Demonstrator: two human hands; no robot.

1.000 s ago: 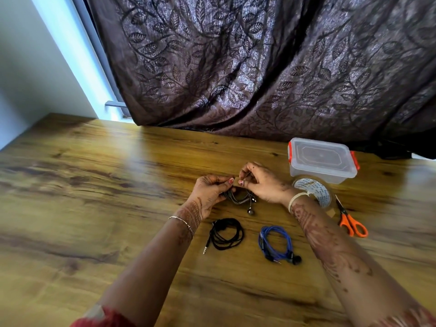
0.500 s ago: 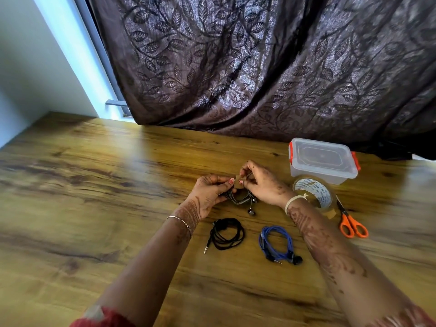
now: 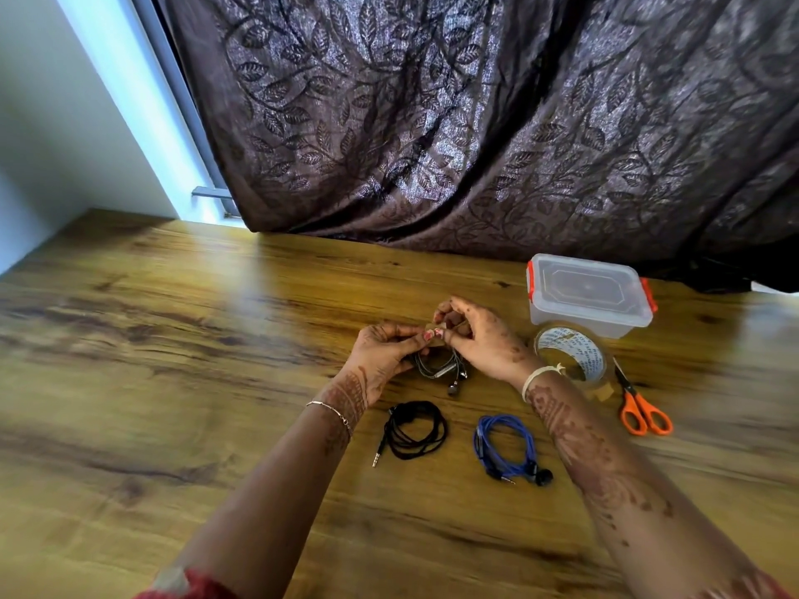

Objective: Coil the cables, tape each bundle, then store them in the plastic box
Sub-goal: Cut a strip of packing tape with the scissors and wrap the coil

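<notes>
My left hand [image 3: 385,352] and my right hand [image 3: 480,339] meet above the table and both grip a coiled grey earphone cable [image 3: 441,367]; an earbud dangles below it. A small brown piece of tape [image 3: 436,335] sits between my fingertips at the top of the coil. A coiled black cable [image 3: 415,430] lies on the wood below my left hand. To its right lies a coiled blue cable [image 3: 506,447]. The clear plastic box [image 3: 588,296], lid on with orange clips, stands at the back right.
A roll of brown tape [image 3: 570,352] lies just in front of the box. Orange-handled scissors [image 3: 640,408] lie to the right of the roll. A dark patterned curtain [image 3: 475,123] hangs over the table's far edge. The wooden table [image 3: 173,361] stretches to the left.
My hands have stayed on the grey coil, with the right fingers shifting slightly over the tape piece. The black and blue coils have not moved.
</notes>
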